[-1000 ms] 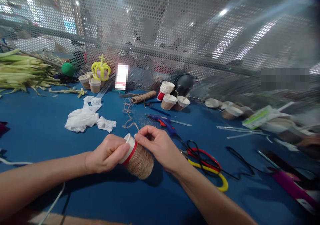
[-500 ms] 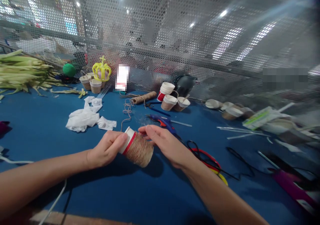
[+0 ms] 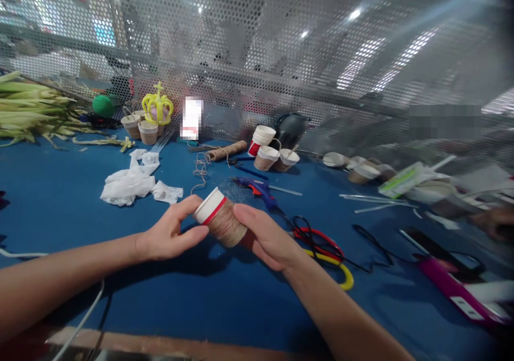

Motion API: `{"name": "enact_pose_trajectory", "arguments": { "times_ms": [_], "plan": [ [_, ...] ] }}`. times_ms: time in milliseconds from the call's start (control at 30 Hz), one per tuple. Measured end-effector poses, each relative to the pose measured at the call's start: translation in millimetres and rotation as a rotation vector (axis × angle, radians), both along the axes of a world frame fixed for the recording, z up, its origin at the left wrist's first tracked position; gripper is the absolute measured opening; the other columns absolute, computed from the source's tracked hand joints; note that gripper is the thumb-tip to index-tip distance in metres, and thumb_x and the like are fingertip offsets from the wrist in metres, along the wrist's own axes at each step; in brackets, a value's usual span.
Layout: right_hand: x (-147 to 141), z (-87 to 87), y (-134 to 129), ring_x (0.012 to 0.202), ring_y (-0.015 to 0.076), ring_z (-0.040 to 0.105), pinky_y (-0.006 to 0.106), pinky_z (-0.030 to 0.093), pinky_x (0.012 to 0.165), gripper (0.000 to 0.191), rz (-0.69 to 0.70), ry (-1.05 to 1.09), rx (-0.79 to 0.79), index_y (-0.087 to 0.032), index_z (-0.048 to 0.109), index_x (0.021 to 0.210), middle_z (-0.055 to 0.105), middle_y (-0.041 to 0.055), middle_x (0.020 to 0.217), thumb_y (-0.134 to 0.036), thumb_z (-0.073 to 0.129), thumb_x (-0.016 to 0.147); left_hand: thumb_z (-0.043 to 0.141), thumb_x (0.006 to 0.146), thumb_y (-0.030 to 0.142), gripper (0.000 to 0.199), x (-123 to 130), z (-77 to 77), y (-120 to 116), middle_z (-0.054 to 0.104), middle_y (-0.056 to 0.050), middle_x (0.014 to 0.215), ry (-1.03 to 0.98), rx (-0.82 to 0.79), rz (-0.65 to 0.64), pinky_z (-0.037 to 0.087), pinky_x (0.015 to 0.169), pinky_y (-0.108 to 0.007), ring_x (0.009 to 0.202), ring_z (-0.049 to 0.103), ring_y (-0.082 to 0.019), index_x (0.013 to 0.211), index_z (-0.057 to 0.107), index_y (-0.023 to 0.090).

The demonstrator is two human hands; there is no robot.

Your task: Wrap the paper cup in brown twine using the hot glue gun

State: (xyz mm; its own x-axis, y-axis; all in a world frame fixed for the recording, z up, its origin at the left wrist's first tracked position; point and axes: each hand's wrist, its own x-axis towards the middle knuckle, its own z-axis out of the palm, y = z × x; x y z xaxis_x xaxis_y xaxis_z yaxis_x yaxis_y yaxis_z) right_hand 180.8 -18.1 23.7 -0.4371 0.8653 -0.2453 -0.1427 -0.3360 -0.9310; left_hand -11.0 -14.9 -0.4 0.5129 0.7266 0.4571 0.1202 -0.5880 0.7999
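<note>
I have the cup (image 3: 223,219) up over the near middle of the blue table (image 3: 168,307), tilted so that its white rim points to the far left and its base to the near right. Twine is wound around its body below a red band. My right hand (image 3: 267,240) holds it by the lower part, thumb on the twine and the other fingers partly hidden behind. My left hand (image 3: 171,235) is at the rim end, thumb and forefinger spread wide on either side of it; I cannot tell how firmly they touch, if at all.

Past the cup, loose twine (image 3: 201,171) lies in loops leading to a twine roll (image 3: 227,151). Right of those loops I see a blue glue gun (image 3: 259,188), and nearer, to the right of my right hand, scissors (image 3: 346,279) with red and yellow handles, a black cord (image 3: 307,227) lying across them. Crumpled white material (image 3: 127,185) sits to the left.

Along the far side, I have a pile of green husks (image 3: 32,106), a green ball (image 3: 103,105), a yellow crown (image 3: 157,106) above small cups (image 3: 148,132), and beyond the twine roll's right end, more cups (image 3: 265,158). A magenta power strip (image 3: 450,286) lies at the right, somewhat blurred.
</note>
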Motion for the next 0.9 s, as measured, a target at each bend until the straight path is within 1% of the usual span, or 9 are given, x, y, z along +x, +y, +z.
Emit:
{"name": "enact_pose_trajectory", "arguments": {
  "times_ms": [67, 167, 267, 400, 533, 600, 700, 900],
  "plan": [
    [0.0, -1.0, 0.4, 0.067, 0.0137, 0.058, 0.027, 0.047, 0.06, 0.031, 0.014, 0.042, -0.032, -0.013, 0.057, 0.096, 0.063, 0.0049, 0.079, -0.038, 0.056, 0.077, 0.047, 0.078, 0.023, 0.011, 0.4, -0.7, -0.4, 0.05, -0.005, 0.081, -0.006, 0.029, -0.006, 0.039, 0.075, -0.028, 0.078, 0.047, -0.017, 0.082, 0.05, 0.013],
    [-0.6, -2.5, 1.3, 0.065, 0.0141, 0.058, 0.028, 0.047, 0.058, 0.031, 0.027, 0.056, -0.049, -0.013, 0.058, 0.098, 0.064, 0.0062, 0.079, -0.037, 0.054, 0.079, 0.048, 0.076, 0.021, 0.008, 1.2, -0.8, -1.6, 0.05, -0.004, 0.076, -0.006, 0.031, -0.001, 0.039, 0.077, -0.029, 0.075, 0.048, -0.016, 0.078, 0.051, 0.014],
    [-1.6, -4.3, 1.6, 0.065, 0.0148, 0.058, 0.028, 0.047, 0.057, 0.031, 0.032, 0.052, -0.064, -0.013, 0.058, 0.097, 0.063, 0.0057, 0.077, -0.038, 0.054, 0.079, 0.047, 0.078, 0.024, 0.012, 1.1, -1.7, -1.9, 0.05, -0.004, 0.072, 0.002, 0.004, 0.002, 0.04, 0.077, -0.029, 0.074, 0.048, -0.016, 0.076, 0.052, 0.013],
    [-3.1, -5.3, 0.5, 0.064, 0.0136, 0.057, 0.026, 0.046, 0.057, 0.03, 0.033, 0.054, -0.055, -0.013, 0.058, 0.094, 0.06, 0.0037, 0.074, -0.038, 0.056, 0.077, 0.045, 0.08, 0.029, 0.02, 0.5, -4.0, -1.3, 0.05, -0.003, 0.071, 0.007, -0.04, 0.008, 0.041, 0.076, -0.03, 0.077, 0.05, -0.018, 0.073, 0.054, 0.014],
    [-4.0, -5.7, -0.7, 0.066, 0.0126, 0.055, 0.026, 0.045, 0.061, 0.029, 0.03, 0.061, -0.045, -0.012, 0.057, 0.093, 0.058, 0.0033, 0.075, -0.036, 0.058, 0.076, 0.043, 0.081, 0.032, 0.024, 0.4, -4.5, -1.5, 0.05, -0.004, 0.071, 0.016, -0.061, 0.009, 0.041, 0.076, -0.031, 0.077, 0.05, -0.018, 0.071, 0.054, 0.013],
    [-4.0, -6.2, -0.8, 0.067, 0.0126, 0.055, 0.027, 0.045, 0.063, 0.031, 0.024, 0.052, -0.047, -0.012, 0.056, 0.093, 0.058, 0.0033, 0.076, -0.037, 0.059, 0.075, 0.044, 0.081, 0.033, 0.025, 0.3, -4.5, -1.5, 0.051, -0.004, 0.072, 0.016, -0.078, 0.0, 0.042, 0.075, -0.03, 0.076, 0.05, -0.017, 0.071, 0.055, 0.013],
    [-3.6, -7.2, -0.7, 0.068, 0.0133, 0.055, 0.027, 0.045, 0.063, 0.032, 0.005, 0.03, -0.045, -0.012, 0.055, 0.092, 0.057, 0.0035, 0.076, -0.038, 0.061, 0.073, 0.044, 0.081, 0.036, 0.027, -0.2, -5.1, -0.9, 0.053, -0.004, 0.074, 0.01, -0.104, -0.016, 0.042, 0.073, -0.029, 0.075, 0.05, -0.017, 0.074, 0.056, 0.012],
    [-3.9, -6.6, -1.5, 0.068, 0.013, 0.055, 0.027, 0.044, 0.064, 0.029, -0.015, 0.017, -0.032, -0.013, 0.054, 0.089, 0.057, 0.0023, 0.075, -0.036, 0.061, 0.074, 0.046, 0.08, 0.036, 0.027, -0.5, -4.9, -0.2, 0.055, -0.004, 0.074, 0.024, -0.132, -0.006, 0.042, 0.073, -0.029, 0.074, 0.05, -0.017, 0.077, 0.058, 0.012]
  ]
}}
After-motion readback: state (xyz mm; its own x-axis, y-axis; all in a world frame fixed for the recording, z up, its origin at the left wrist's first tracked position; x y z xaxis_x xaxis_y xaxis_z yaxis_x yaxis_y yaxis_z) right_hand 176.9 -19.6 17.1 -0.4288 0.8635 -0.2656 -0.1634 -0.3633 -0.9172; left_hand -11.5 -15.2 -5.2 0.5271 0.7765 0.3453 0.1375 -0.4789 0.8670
